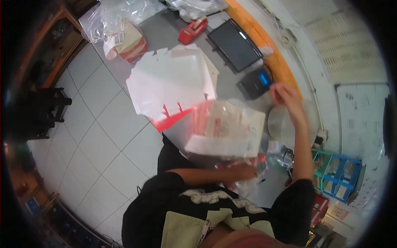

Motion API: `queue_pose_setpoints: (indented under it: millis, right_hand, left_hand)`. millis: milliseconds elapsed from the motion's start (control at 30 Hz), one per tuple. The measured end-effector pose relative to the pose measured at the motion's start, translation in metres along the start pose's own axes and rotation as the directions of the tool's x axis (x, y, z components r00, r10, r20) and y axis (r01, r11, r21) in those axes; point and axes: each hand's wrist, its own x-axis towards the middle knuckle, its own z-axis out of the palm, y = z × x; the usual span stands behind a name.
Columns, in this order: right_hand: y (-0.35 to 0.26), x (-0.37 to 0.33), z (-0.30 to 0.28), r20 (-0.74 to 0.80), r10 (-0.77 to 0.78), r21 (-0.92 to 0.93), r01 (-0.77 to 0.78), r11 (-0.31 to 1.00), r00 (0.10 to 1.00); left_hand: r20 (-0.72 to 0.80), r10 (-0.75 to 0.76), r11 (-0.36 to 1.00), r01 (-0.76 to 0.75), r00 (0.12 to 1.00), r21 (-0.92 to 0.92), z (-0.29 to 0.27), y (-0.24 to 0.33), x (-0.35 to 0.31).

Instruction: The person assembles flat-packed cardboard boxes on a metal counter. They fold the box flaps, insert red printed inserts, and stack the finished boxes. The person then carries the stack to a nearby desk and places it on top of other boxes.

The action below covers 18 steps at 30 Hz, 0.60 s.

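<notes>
My right hand [286, 98] is raised beside a small black device with a lit blue display [255, 83]. Its fingers look bent but are smeared by motion, and I make out nothing in them. Close to my body, my left hand [243, 172] is closed over clear plastic bags [247, 189] and something red; what it grips, if anything, is hidden. Just beyond it sits a cream and red box [227, 130], blurred, with clear plastic over it. Farther left lies a stack of flat, die-cut white and red cardboard sheets [167, 82].
A red tape dispenser [193, 30] and a black tablet-like screen [235, 44] stand at the back. A cream and red carton [129, 41] sits far left near clear plastic film [118, 14]. Right are a round translucent container [281, 124] and blue and green bins [341, 177].
</notes>
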Motion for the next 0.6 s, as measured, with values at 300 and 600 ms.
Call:
queue_pose_setpoints:
  millis: [300, 600]
  right_hand:
    - [-0.022, 0.377, 0.114, 0.248, -0.348, -0.882, 0.359, 0.306, 0.904]
    - [0.041, 0.489, 0.138, 0.362, -0.366, -0.922, 0.387, -0.007, 0.857]
  left_hand:
    - [0.078, 0.189, 0.939, -0.157, 0.979, -0.306, -0.023, 0.014, -0.020]
    - [0.040, 0.218, 0.846, -0.169, 0.975, -0.505, -0.041, 0.022, -0.015]
